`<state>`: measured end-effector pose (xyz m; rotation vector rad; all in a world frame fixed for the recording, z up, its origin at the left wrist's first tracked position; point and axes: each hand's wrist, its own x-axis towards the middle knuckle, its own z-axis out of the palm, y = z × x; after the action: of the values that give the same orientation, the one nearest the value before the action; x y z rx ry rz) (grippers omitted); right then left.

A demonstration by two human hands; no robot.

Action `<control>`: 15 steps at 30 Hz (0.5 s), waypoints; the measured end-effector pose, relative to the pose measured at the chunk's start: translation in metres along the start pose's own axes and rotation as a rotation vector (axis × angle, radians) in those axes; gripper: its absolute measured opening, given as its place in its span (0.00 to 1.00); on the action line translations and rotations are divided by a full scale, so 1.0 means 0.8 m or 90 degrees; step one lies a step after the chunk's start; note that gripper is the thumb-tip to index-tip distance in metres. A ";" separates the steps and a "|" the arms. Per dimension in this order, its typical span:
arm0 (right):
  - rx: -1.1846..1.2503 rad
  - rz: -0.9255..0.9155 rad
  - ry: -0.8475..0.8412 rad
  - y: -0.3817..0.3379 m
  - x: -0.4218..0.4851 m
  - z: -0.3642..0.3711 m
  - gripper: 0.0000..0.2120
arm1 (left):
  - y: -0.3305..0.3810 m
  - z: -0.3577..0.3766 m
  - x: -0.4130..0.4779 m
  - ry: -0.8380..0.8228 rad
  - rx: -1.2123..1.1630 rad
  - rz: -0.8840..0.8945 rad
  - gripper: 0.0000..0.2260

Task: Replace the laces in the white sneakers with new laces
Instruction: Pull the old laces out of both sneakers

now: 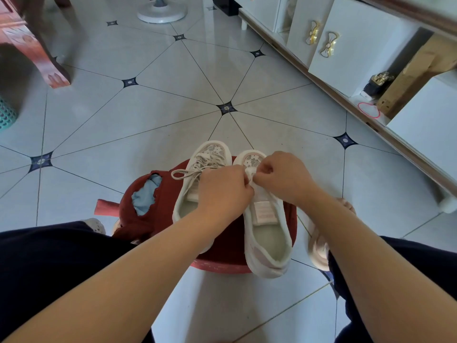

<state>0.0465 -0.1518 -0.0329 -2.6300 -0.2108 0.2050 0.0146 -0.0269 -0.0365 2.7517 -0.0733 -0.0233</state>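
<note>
Shoes: 2 white shoes sit side by side on a red stool (222,267), toes pointing away from the person.
Left shoe (184,201): it is laced up, and a bow (184,172) loops out to its left side.
Right shoe (268,233): its heel sticks out over the near edge of the stool, and its tongue lies flat.
Lace (250,179): a short white bit shows between the 2 hands, over the front of the right shoe.
Left hand (223,191): back up, fingers curled under, tips pinching the lace. It covers part of the left shoe.
Right hand (284,175): curled like a small fist over the toe end of the right shoe, thumb and fingers pinching the lace.
Hands together: knuckles almost touching.
Arms: both are bare and reach forward from the knees, meeting over the shoes.
Stool top: dark red cover with a tear (146,196), blue showing inside.
Floor (173,95): pale tiles with small dark diamonds.
</note>
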 end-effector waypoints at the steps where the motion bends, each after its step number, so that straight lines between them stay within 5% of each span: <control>1: 0.090 0.033 -0.031 -0.001 -0.001 -0.006 0.07 | 0.000 0.000 -0.001 -0.001 0.003 0.001 0.09; 5: 0.387 0.214 -0.092 0.001 0.000 -0.025 0.05 | -0.004 -0.001 -0.001 -0.003 0.007 -0.020 0.09; 9: 0.526 0.210 -0.134 0.016 -0.002 -0.028 0.07 | -0.001 -0.005 -0.005 0.008 -0.008 -0.017 0.08; 15: 0.165 0.106 0.002 0.022 -0.014 -0.019 0.03 | 0.002 -0.006 -0.007 0.005 -0.010 -0.012 0.08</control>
<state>0.0403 -0.1759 -0.0269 -2.3896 0.0360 0.2656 0.0091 -0.0262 -0.0313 2.7372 -0.0441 -0.0186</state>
